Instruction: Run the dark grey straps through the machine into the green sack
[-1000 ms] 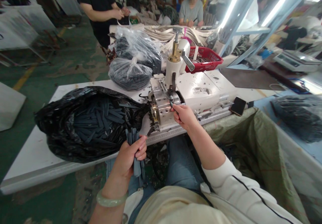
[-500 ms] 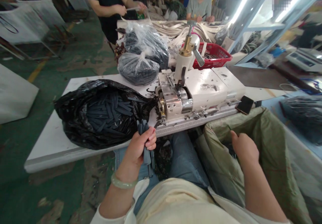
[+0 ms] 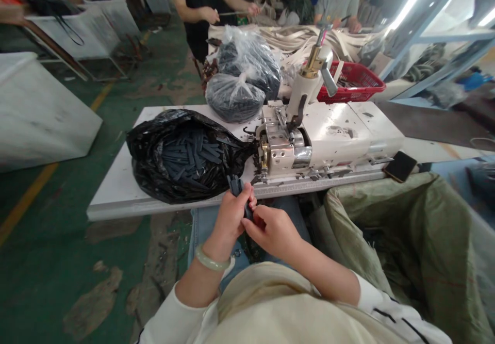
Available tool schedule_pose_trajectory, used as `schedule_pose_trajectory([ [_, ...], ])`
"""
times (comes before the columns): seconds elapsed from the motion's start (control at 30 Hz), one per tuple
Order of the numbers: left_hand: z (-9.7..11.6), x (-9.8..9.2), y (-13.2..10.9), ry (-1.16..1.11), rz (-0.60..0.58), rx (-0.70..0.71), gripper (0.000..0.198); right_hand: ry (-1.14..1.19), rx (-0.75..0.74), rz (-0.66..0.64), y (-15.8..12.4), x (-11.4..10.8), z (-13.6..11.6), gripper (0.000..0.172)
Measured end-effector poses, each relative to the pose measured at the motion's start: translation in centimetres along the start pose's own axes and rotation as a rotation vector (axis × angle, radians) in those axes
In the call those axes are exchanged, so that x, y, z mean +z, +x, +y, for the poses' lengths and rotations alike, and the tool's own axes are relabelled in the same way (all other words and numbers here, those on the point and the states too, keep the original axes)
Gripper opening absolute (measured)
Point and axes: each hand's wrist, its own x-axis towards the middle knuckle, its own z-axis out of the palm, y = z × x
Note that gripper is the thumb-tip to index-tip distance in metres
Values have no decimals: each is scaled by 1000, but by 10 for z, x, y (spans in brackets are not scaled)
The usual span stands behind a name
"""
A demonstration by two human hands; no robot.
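My left hand [image 3: 232, 207] is closed around a small bundle of dark blue-grey strips [image 3: 235, 183], whose tops stick up above the thumb. My right hand [image 3: 273, 229] meets it from the right, fingers pinched on the lower part of the bundle, which is mostly hidden. Just beyond, an open black plastic bag [image 3: 143, 176] lies on the white table, with many similar strips [image 3: 189, 153] heaped inside. To its right stands a cream machine [image 3: 332, 145] with metal rollers and an upright post, dark scraps scattered about it.
A large green woven sack [image 3: 417, 261] gapes at my right. A phone [image 3: 401, 166] lies at the table's right end. Behind are clear bags [image 3: 235, 96] of dark pieces, a red basket [image 3: 358, 94] and pale straps [image 3: 286, 42]. Two people work across the table.
My right hand has come from the green sack over to the bundle in my left hand. The left hand still grips the strips. The camera view has turned left.
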Motion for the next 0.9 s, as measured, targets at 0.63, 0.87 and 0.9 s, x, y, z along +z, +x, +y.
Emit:
schedule_pose_trajectory([
  [0.63, 3, -6, 4, 117, 156, 89, 41, 731, 270, -22, -13, -7, 19, 34],
  [0.87, 22, -10, -4, 53, -35, 18, 31, 757, 274, -23, -14, -12, 25, 34],
  [0.9, 23, -9, -5, 64, -43, 17, 31, 767, 278, -39, -14, -12, 26, 34],
])
